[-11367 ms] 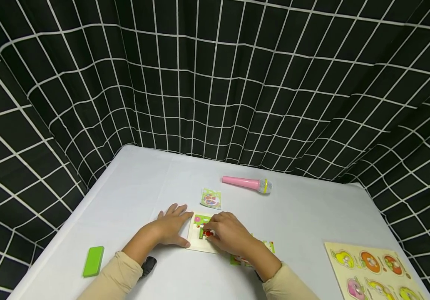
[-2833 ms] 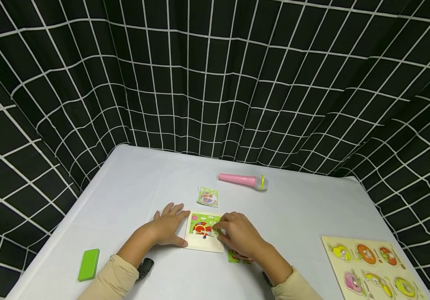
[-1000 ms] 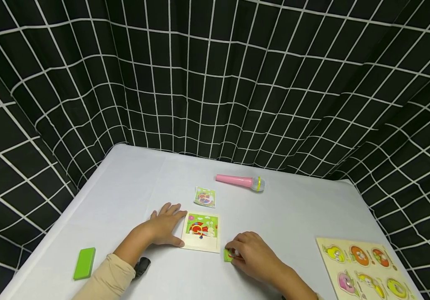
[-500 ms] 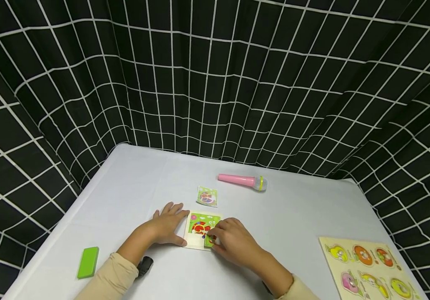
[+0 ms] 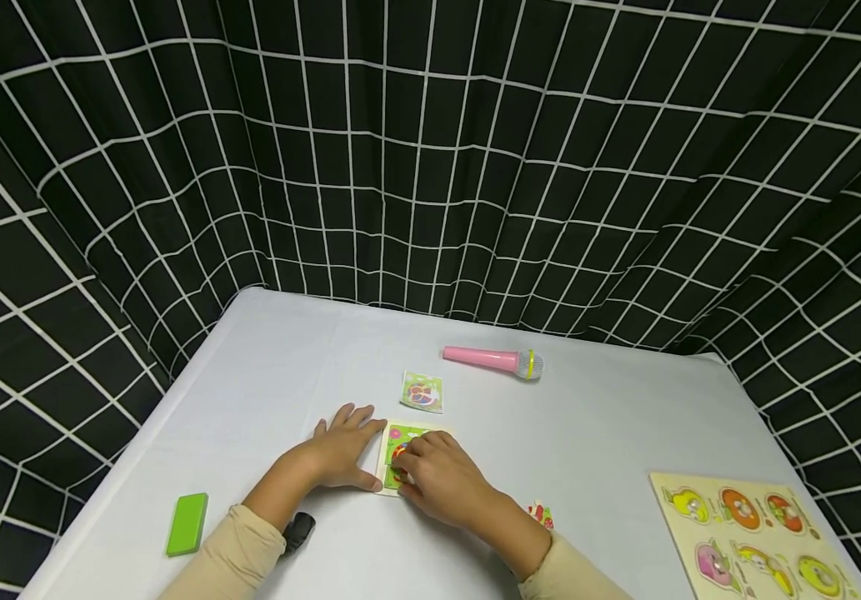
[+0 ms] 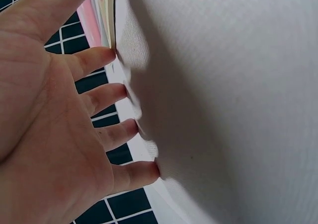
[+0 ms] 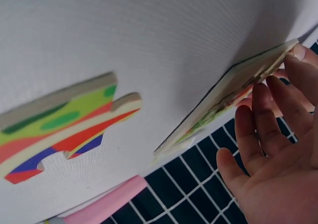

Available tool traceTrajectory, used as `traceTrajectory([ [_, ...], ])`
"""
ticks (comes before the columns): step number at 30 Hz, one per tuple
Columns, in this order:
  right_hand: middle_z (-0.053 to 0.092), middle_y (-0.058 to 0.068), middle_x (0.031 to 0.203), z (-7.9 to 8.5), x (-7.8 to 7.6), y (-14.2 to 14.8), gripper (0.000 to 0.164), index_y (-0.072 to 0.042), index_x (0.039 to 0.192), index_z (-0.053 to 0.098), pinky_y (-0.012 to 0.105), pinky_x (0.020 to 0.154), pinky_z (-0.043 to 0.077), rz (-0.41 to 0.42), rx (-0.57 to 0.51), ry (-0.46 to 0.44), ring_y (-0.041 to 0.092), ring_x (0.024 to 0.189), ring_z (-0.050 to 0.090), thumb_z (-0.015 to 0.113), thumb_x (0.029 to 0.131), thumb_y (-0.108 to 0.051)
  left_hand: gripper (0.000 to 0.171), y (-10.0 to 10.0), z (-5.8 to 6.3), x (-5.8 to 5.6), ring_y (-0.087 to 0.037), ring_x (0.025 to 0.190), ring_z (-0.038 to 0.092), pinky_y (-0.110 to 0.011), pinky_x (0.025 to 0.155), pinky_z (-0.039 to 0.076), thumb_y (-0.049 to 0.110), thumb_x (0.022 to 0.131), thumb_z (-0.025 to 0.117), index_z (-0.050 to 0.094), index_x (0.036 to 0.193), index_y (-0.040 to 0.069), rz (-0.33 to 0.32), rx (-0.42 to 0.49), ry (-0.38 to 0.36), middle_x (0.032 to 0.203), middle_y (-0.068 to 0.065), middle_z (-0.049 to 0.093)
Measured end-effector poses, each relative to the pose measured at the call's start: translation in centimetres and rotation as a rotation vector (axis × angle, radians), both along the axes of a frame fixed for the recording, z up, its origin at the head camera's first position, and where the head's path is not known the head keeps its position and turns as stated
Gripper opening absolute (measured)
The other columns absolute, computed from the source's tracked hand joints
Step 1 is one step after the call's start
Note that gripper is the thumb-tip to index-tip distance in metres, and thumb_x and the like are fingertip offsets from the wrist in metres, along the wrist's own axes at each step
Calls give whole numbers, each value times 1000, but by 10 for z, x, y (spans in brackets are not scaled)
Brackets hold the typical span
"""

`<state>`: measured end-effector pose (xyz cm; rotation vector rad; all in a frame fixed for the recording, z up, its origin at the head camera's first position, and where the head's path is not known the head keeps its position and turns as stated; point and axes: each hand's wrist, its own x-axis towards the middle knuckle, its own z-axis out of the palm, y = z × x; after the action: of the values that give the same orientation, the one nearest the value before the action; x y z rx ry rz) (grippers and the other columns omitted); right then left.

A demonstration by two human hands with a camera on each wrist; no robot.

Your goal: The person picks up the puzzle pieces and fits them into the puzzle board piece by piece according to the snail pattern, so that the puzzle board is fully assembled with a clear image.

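Jigsaw tray (image 5: 383, 454), flat on white bench (image 5: 610, 425); left edge against thumb and forefinger of left hand (image 5: 343, 454), fingers spread wide; right part mostly under right hand (image 5: 441, 479), fingers narrow, curled on green puzzle piece (image 5: 392, 477) at near left corner. Slim gap from far edge to picture card (image 5: 422, 393), print too small to read. Beyond, pink microphone (image 5: 484, 358). Loose puzzle piece (image 7: 74, 118) just beside right forearm (image 5: 505, 523). Well apart: green block (image 5: 187, 523) left, fruit board (image 5: 687, 540) right.
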<state>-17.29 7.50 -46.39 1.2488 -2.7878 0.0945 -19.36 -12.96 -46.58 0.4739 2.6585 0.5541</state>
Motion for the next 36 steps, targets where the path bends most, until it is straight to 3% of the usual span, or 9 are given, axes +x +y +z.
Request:
traceTrajectory([
  [26,66,-4,110,-4,1,-3,29,-19,113,71,39,107,40,-21,1,-53,15,110,56,72,87,-34,90,0,0,0,-43,147,9,-72,109,16,44,76,80,38,149,12,-2,1,-5,160,-16,21],
  [36,66,-4,107,9,6,33,30,-19,111,72,38,104,41,-35,-74,-54,16,108,56,76,84,-30,91,0,0,1,-43,147,11,-72,109,16,43,74,82,40,148,12,11,0,12,159,-16,23],
])
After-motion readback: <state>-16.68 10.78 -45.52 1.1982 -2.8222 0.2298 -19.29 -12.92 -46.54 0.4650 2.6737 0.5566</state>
